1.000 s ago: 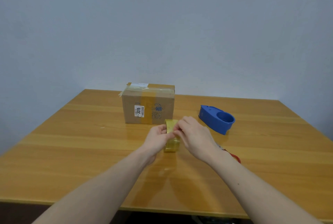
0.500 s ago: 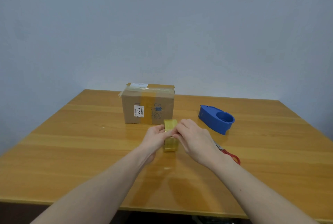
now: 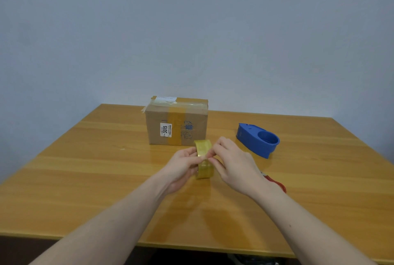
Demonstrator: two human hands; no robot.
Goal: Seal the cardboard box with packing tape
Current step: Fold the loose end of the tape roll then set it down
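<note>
I see both hands meeting over the middle of the wooden table (image 3: 85, 179), with the roll of yellowish packing tape (image 3: 204, 159) standing on edge between them. My left hand (image 3: 181, 168) grips the roll from its left side, fingers curled round it, while the right hand (image 3: 233, 166) pinches at the tape's upper surface with thumb and fingertips. The cardboard box (image 3: 177, 123) sits just beyond the roll, toward the wall, its flaps down, with tan tape bands already across its top and front and a white label reading 3015. A blue tape dispenser (image 3: 258, 140) lies to the right of the box, well apart from the hands. Something red (image 3: 277, 182) peeks out behind my right wrist; I cannot tell what it is.
</note>
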